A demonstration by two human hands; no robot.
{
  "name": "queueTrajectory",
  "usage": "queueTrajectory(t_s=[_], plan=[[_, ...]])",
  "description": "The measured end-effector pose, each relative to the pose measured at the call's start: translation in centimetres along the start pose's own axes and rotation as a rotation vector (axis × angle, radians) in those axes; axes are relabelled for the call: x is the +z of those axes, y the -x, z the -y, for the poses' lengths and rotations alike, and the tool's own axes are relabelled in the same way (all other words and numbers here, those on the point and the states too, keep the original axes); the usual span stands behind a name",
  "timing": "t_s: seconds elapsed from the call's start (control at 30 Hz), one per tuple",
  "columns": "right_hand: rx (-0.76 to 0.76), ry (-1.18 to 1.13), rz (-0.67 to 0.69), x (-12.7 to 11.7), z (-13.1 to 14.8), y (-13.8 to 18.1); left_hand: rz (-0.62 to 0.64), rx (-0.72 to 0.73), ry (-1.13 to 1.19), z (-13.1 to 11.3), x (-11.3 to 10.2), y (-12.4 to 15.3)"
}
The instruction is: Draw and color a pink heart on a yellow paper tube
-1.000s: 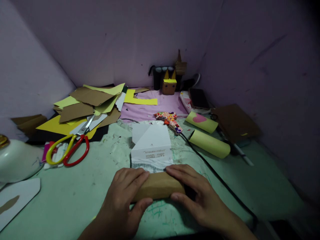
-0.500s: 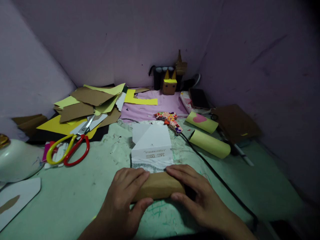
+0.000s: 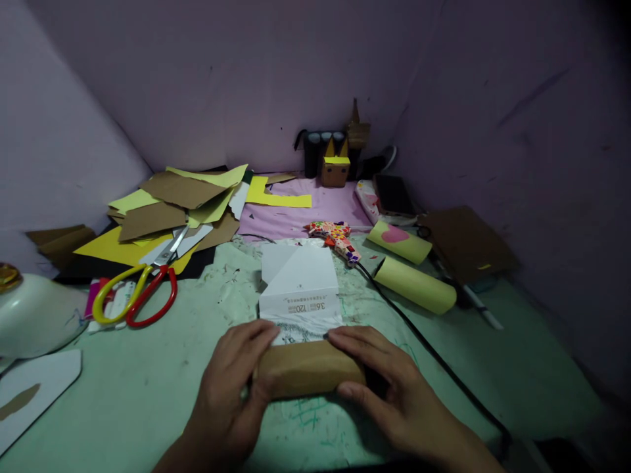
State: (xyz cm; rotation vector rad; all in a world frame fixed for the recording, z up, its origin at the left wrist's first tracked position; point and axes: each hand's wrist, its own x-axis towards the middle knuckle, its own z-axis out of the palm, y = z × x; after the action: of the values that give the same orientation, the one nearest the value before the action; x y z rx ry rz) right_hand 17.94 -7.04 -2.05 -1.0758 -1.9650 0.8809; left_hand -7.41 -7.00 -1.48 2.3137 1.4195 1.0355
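A rolled piece of brown cardboard (image 3: 310, 369) lies crosswise near the front of the green-covered table. My left hand (image 3: 229, 384) cups its left end, with the fingers at the far edge and the thumb along the near side. At the other end my right hand (image 3: 377, 378) has its fingers over the top and its thumb against the front. Just beyond the roll is a folded sheet of white printed card (image 3: 300, 279), its near edge partly hidden by the cardboard and hands.
Scissors (image 3: 158, 269) with yellow and red handles rest against a pile of card scraps (image 3: 190, 190) at left. A patterned glue gun (image 3: 338, 240) trails a black cord (image 3: 419, 335) toward the right front. Two yellow paper tubes (image 3: 417, 286) lie right; a cardboard animal head (image 3: 336, 172) stands behind.
My left hand has shifted slightly left along the roll, uncovering more of its left end. The right hand has stayed nearly where it was.
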Motion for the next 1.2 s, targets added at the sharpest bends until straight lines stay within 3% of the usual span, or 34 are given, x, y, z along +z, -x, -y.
queueTrajectory(t_s=[0.13, 0.37, 0.5, 0.8, 1.0, 1.2], plan=[[-0.008, 0.019, 0.002, 0.0, -0.1, 0.1, -0.131, -0.332, -0.13, 0.3, -0.5, -0.5], [-0.012, 0.038, -0.017, 0.1, -0.1, 0.2, 0.231, -0.585, -0.17, -1.4, -1.3, -3.0], [-0.005, 0.043, -0.005, 0.0, 0.0, 0.2, 0.275, -0.723, 0.005, -1.6, -1.7, -3.4], [-0.115, 0.138, -0.054, -0.4, 0.4, 0.5, 0.223, -0.904, 0.887, -2.3, -1.6, -2.1], [-0.184, 0.135, -0.054, -0.2, 0.4, 0.4, 0.168, -0.956, 0.959, -2.8, -1.4, -2.5], [-0.092, 0.113, -0.094, 0.0, 0.4, 0.6, 0.133, -0.915, 0.976, -3.1, -1.1, -2.3]])
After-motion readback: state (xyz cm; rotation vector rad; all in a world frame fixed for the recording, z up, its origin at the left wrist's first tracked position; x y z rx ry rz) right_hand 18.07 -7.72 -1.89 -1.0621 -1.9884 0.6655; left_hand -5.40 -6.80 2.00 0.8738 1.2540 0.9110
